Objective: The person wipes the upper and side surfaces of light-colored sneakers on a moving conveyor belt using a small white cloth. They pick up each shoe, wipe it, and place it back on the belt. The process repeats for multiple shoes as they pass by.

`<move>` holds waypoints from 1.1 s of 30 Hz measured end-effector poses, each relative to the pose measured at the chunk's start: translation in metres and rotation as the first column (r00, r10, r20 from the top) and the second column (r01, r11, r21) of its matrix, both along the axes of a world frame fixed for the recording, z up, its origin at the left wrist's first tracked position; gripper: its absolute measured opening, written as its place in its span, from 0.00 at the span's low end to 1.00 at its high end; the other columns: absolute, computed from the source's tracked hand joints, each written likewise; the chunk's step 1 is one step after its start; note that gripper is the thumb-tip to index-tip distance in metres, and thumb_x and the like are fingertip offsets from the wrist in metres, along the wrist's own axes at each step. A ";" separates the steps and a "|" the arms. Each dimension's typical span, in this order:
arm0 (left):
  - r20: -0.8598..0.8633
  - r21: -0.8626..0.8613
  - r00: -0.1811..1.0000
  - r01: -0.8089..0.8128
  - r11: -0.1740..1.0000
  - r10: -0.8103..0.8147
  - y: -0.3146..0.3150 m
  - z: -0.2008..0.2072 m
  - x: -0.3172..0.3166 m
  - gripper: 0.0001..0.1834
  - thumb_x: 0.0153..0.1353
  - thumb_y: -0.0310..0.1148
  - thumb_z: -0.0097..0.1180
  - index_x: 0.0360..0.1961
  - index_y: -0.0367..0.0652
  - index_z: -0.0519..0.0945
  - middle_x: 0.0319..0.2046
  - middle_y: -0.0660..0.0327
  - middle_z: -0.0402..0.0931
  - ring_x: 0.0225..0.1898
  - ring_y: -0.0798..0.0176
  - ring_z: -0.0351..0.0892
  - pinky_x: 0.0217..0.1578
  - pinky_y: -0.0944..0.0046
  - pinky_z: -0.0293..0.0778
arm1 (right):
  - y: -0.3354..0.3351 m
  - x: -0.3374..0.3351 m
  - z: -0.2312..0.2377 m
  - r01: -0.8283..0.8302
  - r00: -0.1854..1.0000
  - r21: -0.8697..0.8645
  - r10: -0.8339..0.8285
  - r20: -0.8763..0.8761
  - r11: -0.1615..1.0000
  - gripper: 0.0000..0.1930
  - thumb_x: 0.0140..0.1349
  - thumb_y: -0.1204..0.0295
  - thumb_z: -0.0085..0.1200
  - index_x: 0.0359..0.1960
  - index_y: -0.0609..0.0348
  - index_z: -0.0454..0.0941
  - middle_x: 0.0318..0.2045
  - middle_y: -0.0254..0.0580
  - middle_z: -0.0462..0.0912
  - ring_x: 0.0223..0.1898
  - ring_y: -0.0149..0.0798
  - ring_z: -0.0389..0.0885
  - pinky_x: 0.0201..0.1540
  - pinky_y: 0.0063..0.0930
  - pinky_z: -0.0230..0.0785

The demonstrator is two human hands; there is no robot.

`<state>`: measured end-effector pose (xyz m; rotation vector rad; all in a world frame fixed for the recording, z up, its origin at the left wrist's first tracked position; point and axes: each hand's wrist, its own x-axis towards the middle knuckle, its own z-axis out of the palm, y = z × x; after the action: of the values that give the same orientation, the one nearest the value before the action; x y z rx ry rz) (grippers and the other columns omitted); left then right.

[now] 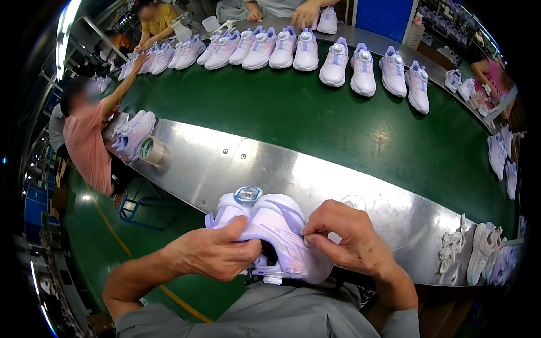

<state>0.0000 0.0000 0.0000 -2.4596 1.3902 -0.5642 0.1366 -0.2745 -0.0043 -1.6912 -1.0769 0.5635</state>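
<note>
A pair of white and lilac sneakers (pixel 287 239) is held in front of me, at the near edge of the metal ledge. My left hand (pixel 220 250) is closed on the near sneaker, its thumb on top of the collar and its fingers curled toward the dark opening. A round white dial hangs low on that shoe. Against its side, my right hand (pixel 358 239) pinches thumb and forefinger together; whatever lies between the tips is too small to make out. A white and blue tag (pixel 248 194) shows at the far end of the pair.
A metal ledge (pixel 191 146) borders a green conveyor belt (pixel 253 107) lined with several sneakers (pixel 335 65). On the ledge are a tape roll (pixel 153 150), another pair of sneakers (pixel 135 132) and crumpled white material (pixel 451 250). A person in pink (pixel 87 146) reaches over the belt at left.
</note>
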 end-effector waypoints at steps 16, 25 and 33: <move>-0.015 0.059 0.994 0.108 0.992 -0.107 0.010 0.012 0.011 0.04 0.55 0.31 0.61 0.28 0.44 0.86 0.37 0.65 0.79 0.49 0.64 0.75 0.56 0.58 0.73 | 0.010 -0.009 0.001 0.088 0.985 0.075 -0.098 0.140 0.993 0.11 0.58 0.81 0.64 0.42 0.59 0.81 0.39 0.45 0.81 0.40 0.49 0.83 0.43 0.38 0.77; -0.034 -0.012 0.989 0.144 0.989 -0.145 0.014 0.014 0.013 0.07 0.45 0.33 0.62 0.25 0.42 0.86 0.40 0.58 0.79 0.52 0.55 0.77 0.61 0.57 0.72 | 0.015 -0.010 0.009 0.076 0.985 0.075 -0.087 0.152 0.994 0.09 0.59 0.80 0.64 0.42 0.60 0.82 0.39 0.45 0.81 0.39 0.48 0.83 0.42 0.37 0.77; -0.047 0.009 0.977 0.207 0.978 -0.207 0.015 0.016 0.012 0.09 0.45 0.35 0.61 0.25 0.42 0.87 0.43 0.58 0.79 0.52 0.55 0.76 0.61 0.57 0.72 | 0.039 0.001 0.021 0.075 0.965 0.080 -0.093 0.246 0.994 0.06 0.59 0.81 0.65 0.37 0.62 0.82 0.36 0.43 0.80 0.38 0.47 0.82 0.40 0.38 0.75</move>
<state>0.0119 0.0154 0.0155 -2.3461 1.6758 -0.5430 0.1378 -0.2357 0.0168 -1.7700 -1.1816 0.2590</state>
